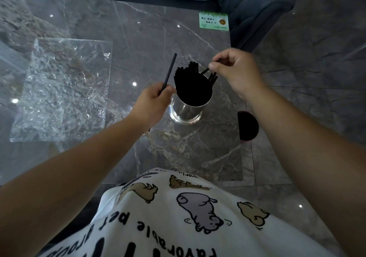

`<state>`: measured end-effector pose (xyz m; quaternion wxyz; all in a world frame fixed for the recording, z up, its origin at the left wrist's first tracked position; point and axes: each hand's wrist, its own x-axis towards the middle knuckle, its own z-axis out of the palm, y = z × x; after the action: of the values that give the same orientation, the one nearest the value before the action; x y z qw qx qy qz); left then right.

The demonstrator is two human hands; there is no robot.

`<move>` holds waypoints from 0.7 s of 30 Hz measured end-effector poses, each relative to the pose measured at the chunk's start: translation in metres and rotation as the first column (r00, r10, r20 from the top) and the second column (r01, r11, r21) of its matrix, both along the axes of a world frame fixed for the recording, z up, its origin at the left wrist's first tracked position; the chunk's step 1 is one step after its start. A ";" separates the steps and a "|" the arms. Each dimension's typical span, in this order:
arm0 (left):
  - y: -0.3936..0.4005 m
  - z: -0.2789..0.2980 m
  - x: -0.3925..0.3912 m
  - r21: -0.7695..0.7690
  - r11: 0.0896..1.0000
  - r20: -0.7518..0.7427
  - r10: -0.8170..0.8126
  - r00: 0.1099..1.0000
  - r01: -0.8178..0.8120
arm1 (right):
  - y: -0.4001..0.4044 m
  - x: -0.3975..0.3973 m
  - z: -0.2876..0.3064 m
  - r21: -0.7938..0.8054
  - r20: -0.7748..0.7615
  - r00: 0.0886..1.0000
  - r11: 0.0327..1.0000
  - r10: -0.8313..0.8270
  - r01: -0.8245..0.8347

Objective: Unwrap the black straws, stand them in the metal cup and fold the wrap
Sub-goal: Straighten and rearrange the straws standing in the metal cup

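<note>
A shiny metal cup [185, 111] stands near the middle of the marble table, packed with a bundle of black straws [191, 82] standing upright. My left hand [151, 103], just left of the cup, pinches the lower end of one black straw [169, 71] that slants up and away. My right hand [236, 72], above the cup's right rim, holds another black straw [206, 70] between thumb and fingers, its lower end among those in the cup. The clear plastic wrap [63, 90] lies flat and crinkled on the table to the left.
A green printed card [213, 21] lies at the table's far right corner. A dark round stool or bin [247, 127] sits below the table's right edge. Cushions line a sofa beyond the far edge. The table [138, 38] edge runs close on the right.
</note>
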<state>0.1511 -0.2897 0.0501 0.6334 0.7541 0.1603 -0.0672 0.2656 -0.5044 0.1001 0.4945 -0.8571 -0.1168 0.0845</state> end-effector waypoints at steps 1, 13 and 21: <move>-0.001 0.000 0.000 -0.001 1.000 0.003 0.000 1.000 0.000 | 0.001 0.000 0.000 0.013 -0.001 1.000 1.000 -0.008 0.008; -0.003 0.002 0.001 0.023 1.000 0.016 -0.018 1.000 0.018 | 0.002 0.005 0.004 -0.214 0.055 0.996 0.975 0.073 -0.060; -0.001 -0.004 0.000 -0.008 1.000 0.005 -0.019 1.000 0.019 | -0.032 0.015 0.004 -0.111 -0.080 0.988 0.986 -0.131 0.122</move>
<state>0.1515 -0.2904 0.0459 0.6362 0.7531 0.1513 -0.0718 0.2803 -0.5364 0.1040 0.4576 -0.8832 -0.0361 0.0961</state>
